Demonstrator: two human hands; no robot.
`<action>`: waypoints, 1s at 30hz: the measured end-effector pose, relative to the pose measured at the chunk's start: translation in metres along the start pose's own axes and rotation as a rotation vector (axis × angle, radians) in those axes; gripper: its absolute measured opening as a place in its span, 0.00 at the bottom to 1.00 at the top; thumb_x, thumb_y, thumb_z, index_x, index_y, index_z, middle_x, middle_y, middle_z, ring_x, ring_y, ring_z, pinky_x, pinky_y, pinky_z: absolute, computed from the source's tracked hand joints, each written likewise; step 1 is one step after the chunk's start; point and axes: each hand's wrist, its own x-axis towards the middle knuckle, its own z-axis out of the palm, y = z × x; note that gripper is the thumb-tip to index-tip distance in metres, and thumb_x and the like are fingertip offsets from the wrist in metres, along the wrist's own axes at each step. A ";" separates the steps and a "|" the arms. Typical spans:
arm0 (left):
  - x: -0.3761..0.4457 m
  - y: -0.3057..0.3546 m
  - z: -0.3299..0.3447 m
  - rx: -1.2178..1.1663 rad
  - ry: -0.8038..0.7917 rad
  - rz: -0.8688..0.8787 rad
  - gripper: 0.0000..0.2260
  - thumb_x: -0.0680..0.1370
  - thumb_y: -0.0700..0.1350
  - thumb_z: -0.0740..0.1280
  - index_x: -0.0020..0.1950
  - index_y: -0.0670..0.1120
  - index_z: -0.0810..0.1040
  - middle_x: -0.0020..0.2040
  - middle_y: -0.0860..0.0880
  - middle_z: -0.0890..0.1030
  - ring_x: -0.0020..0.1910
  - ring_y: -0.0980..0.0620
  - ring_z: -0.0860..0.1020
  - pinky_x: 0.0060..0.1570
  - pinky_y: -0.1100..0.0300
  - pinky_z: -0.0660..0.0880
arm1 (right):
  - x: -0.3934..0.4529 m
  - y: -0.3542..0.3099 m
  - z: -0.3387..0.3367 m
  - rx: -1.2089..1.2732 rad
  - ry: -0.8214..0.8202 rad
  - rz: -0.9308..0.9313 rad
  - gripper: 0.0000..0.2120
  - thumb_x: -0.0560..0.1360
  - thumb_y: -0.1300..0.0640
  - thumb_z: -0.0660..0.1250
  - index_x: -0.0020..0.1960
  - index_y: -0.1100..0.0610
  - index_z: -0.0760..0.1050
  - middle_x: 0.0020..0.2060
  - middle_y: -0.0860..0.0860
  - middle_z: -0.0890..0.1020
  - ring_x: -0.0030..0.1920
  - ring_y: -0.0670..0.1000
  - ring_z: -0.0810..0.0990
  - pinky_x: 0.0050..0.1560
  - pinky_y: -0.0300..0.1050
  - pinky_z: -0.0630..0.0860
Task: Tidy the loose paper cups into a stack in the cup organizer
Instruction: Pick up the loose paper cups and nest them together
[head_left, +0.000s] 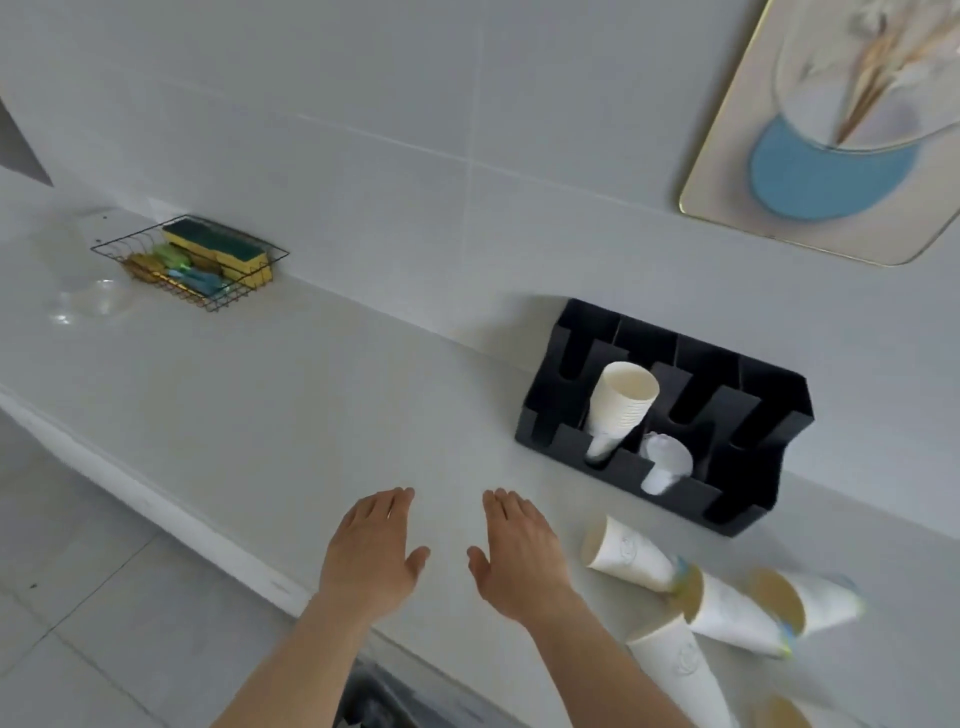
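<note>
Head view: both hands (447, 561) hovering empty; stack (621, 410) sitting in organizer (748, 410), loose cups (727, 608) lying near surface's front edge.

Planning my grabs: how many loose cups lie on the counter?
4 clearly: one nearest the organizer, two to its right, one below. A fifth rim shows at the frame's bottom edge; more may lie outside.

Open tabletop (291, 395) ahead, clutter to the right.
Bare surface lay between the wire basket (192, 265) and the black cup organizer (727, 415); toppled paper cups (727, 613) crowded the near right, just before the organizer's front.
</note>
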 end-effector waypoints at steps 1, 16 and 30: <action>0.007 0.014 0.002 0.001 -0.005 0.034 0.34 0.80 0.59 0.62 0.82 0.49 0.53 0.80 0.52 0.61 0.79 0.50 0.59 0.79 0.53 0.57 | -0.004 0.014 -0.004 0.001 0.015 0.034 0.29 0.80 0.49 0.63 0.76 0.59 0.59 0.71 0.54 0.69 0.72 0.56 0.66 0.75 0.49 0.61; 0.056 0.203 0.059 0.010 -0.086 0.326 0.34 0.79 0.57 0.65 0.80 0.48 0.56 0.78 0.53 0.64 0.77 0.51 0.62 0.76 0.57 0.59 | -0.075 0.207 -0.041 0.063 0.091 0.352 0.27 0.77 0.49 0.66 0.72 0.57 0.63 0.67 0.52 0.72 0.68 0.55 0.69 0.71 0.48 0.66; 0.076 0.231 0.105 0.062 -0.206 0.409 0.40 0.74 0.63 0.68 0.81 0.52 0.54 0.79 0.52 0.62 0.77 0.50 0.60 0.77 0.56 0.56 | -0.100 0.262 -0.008 0.086 -0.068 0.397 0.38 0.75 0.52 0.71 0.78 0.57 0.57 0.75 0.51 0.67 0.75 0.54 0.64 0.73 0.46 0.61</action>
